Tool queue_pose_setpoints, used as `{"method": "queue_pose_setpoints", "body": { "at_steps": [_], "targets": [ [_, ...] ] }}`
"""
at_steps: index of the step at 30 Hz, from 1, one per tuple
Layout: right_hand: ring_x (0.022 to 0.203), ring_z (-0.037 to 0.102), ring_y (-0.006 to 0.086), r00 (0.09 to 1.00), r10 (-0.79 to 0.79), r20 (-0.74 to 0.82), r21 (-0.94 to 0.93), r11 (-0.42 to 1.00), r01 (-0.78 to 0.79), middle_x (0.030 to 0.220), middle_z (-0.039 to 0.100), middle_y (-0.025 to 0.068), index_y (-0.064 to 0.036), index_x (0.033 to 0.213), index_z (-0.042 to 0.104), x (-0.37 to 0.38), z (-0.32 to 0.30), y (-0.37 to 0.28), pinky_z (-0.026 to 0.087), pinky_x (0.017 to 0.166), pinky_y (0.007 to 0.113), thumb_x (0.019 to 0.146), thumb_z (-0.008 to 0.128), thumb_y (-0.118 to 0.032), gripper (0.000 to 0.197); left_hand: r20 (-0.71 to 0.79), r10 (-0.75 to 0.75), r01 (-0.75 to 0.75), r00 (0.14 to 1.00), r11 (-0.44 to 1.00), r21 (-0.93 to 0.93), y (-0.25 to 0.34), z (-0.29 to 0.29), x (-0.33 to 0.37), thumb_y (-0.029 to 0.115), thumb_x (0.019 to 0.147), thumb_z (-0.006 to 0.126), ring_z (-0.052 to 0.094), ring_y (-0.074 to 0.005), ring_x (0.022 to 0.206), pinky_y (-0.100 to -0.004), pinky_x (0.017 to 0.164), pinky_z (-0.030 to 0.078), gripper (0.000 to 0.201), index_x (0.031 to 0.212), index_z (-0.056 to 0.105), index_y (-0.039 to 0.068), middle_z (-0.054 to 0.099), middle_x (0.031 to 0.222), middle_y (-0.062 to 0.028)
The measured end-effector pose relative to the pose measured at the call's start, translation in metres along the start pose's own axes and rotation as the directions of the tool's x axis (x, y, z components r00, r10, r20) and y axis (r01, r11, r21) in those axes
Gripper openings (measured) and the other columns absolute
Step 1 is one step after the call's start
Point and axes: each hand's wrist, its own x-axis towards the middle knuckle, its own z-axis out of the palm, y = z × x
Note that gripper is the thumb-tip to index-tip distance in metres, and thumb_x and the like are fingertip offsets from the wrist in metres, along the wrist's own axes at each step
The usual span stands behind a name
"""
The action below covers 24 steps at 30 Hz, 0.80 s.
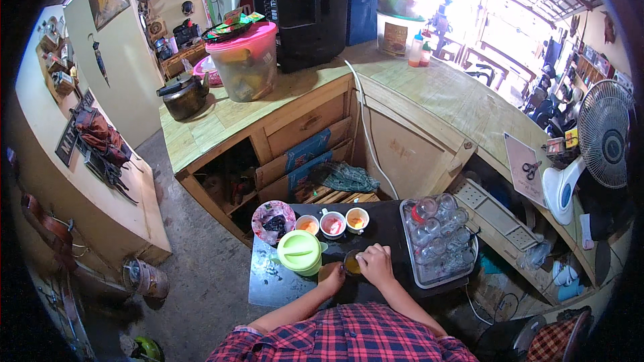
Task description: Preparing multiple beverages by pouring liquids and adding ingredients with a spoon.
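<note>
At the near edge of a dark low table, my left hand (331,279) is closed against the left side of a small glass (352,263) with yellow-orange contents. My right hand (377,265) has its fingers bent together at the right rim of that glass; whatever they pinch is hidden. Just left of the glass stands a light green lidded pitcher (300,252). Behind it are three white cups, one orange inside (307,225), a middle one pinkish red (333,225) and one yellow-orange (357,220). A pink-patterned bowl (274,221) holds a dark plastic bag.
On the right, a white tray (439,284) is crowded with upturned glass jars. The wooden counter (429,80) wraps around, bearing a kettle (184,96), a pink-lidded bucket (243,60), a black speaker (298,13), scissors (530,169) and a fan (604,135). A white cable (363,100) hangs down the counter's corner.
</note>
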Motion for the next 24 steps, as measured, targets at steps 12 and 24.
{"method": "queue_pose_setpoints", "body": {
  "at_steps": [12, 24],
  "targets": [
    [0.073, 0.058, 0.0213, 1.0, 0.005, 0.002, 0.001, 1.0, -0.005, 0.07, 0.063, 0.0044, -0.0092, 0.069, 0.07, -0.004, 0.005, 0.006, 0.039, 0.069, 0.038, 0.075, 0.066, -0.02, 0.013, 0.095, -0.094, 0.092, 0.991, 0.995, 0.021, 0.019, -0.017, 0.004, 0.015, 0.074, 0.062, 0.061, -0.04, 0.076, -0.0492, 0.068, 0.047, 0.016, 0.086, 0.062, 0.005, 0.064, 0.08, -0.0189],
    [0.072, 0.058, 0.0227, 0.999, 0.017, -0.03, -0.005, 1.0, -0.017, 0.07, 0.063, 0.0055, -0.0087, 0.07, 0.07, -0.001, 0.004, 0.008, 0.039, 0.069, 0.038, 0.075, 0.067, -0.019, 0.011, 0.096, -0.069, 0.065, 0.993, 0.997, 0.04, 0.02, -0.016, 0.005, 0.018, 0.075, 0.062, 0.06, -0.0398, 0.075, -0.0491, 0.067, 0.047, 0.016, 0.084, 0.06, 0.004, 0.063, 0.078, -0.0194]
  ]
}}
